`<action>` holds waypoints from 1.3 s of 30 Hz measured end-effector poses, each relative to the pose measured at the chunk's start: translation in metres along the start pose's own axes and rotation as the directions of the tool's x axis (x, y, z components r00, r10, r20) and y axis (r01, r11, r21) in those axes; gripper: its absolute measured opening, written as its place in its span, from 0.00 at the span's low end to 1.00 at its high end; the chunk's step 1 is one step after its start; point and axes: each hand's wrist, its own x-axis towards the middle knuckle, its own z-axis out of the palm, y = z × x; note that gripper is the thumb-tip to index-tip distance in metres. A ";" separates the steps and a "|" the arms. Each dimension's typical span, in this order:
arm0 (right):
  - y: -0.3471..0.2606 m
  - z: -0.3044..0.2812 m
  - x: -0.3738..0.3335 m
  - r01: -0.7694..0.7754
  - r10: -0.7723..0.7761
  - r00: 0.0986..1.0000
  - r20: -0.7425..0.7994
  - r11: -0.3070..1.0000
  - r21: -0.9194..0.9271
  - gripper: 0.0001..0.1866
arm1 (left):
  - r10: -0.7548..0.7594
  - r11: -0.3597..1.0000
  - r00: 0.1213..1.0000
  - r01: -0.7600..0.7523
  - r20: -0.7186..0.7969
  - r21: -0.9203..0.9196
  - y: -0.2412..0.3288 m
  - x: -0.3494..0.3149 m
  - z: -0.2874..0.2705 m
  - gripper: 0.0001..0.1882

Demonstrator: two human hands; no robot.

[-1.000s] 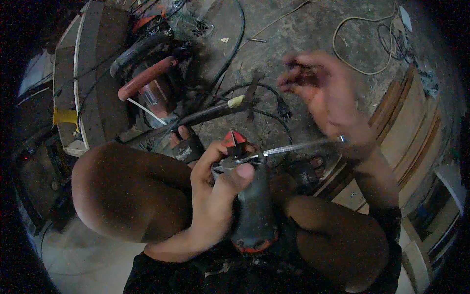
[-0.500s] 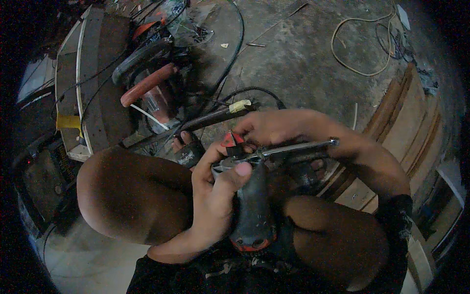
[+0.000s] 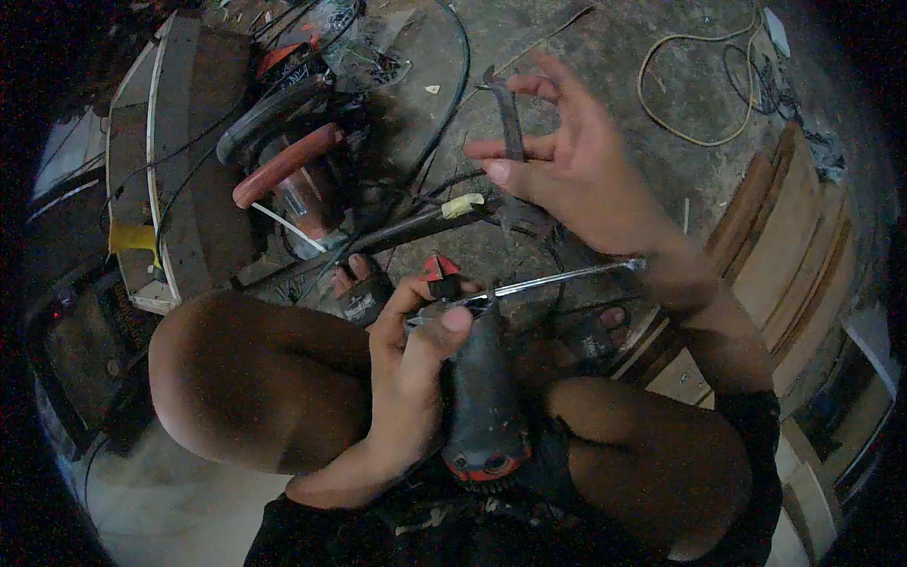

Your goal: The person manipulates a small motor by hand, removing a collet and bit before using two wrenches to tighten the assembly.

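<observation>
My left hand (image 3: 411,350) is wrapped round the dark, cylindrical body of a power tool (image 3: 484,397) between my knees. The tool has a vented orange-red end toward me. Beside my fingertips is a small red-and-black piece (image 3: 440,272). A slim shiny metal rod (image 3: 567,279), wrench-like at its far end, lies across the top of the tool near my left thumb. In front of it my right hand (image 3: 581,165) is raised, thumb and fingers on a thin dark strip (image 3: 510,123). The strip seems to run down toward the tool; motion blurs it.
A red-handled power tool (image 3: 293,170) stands at the left, beside a curved wooden piece (image 3: 203,142). A dark bar (image 3: 378,231) with yellow tape crosses the floor near my feet. Wooden boards (image 3: 798,255) are stacked on the right; a pale looped cord (image 3: 652,99) is behind them.
My right hand has moved away from the tool, up and forward, drawing out the dark strip. My left hand keeps its hold on the tool, almost unmoved.
</observation>
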 end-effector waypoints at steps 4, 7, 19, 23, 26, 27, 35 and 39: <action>-0.031 0.000 -0.011 -0.131 0.132 0.991 0.006 0.989 -0.075 0.39 | 0.017 1.000 1.000 -0.017 -0.021 0.011 -0.001 -0.001 0.000 0.13; -0.037 -0.011 -0.013 -0.091 0.093 0.994 0.062 0.995 -0.031 0.29 | 0.003 1.000 1.000 -0.003 -0.016 0.003 -0.001 0.000 -0.002 0.14; -0.057 -0.015 -0.037 0.073 0.391 0.757 0.523 0.746 -0.662 0.24 | 0.057 0.998 0.998 -0.057 0.019 0.040 -0.004 -0.003 -0.001 0.15; -0.055 -0.018 -0.044 0.169 0.303 0.820 0.486 0.683 -0.711 0.25 | 0.023 1.000 0.999 -0.023 0.023 -0.011 -0.003 -0.009 0.002 0.16; -0.060 -0.022 -0.023 -0.142 0.650 0.608 0.456 0.654 -0.743 0.26 | 0.012 1.000 0.999 -0.012 0.036 0.000 -0.006 -0.005 0.003 0.16; -0.059 -0.022 -0.013 -0.296 0.780 0.436 0.448 0.595 -0.747 0.27 | 0.008 1.000 0.999 -0.008 0.042 0.007 -0.008 -0.003 0.002 0.17; -0.058 -0.020 -0.006 -0.197 0.718 0.485 0.500 0.646 -0.737 0.31 | 0.014 1.000 0.999 -0.014 0.033 -0.004 0.001 -0.005 0.000 0.18; -0.039 -0.019 0.014 -0.184 0.698 0.283 0.658 0.712 -0.677 0.34 | 0.017 0.999 0.999 -0.019 0.049 0.033 0.001 -0.006 -0.002 0.18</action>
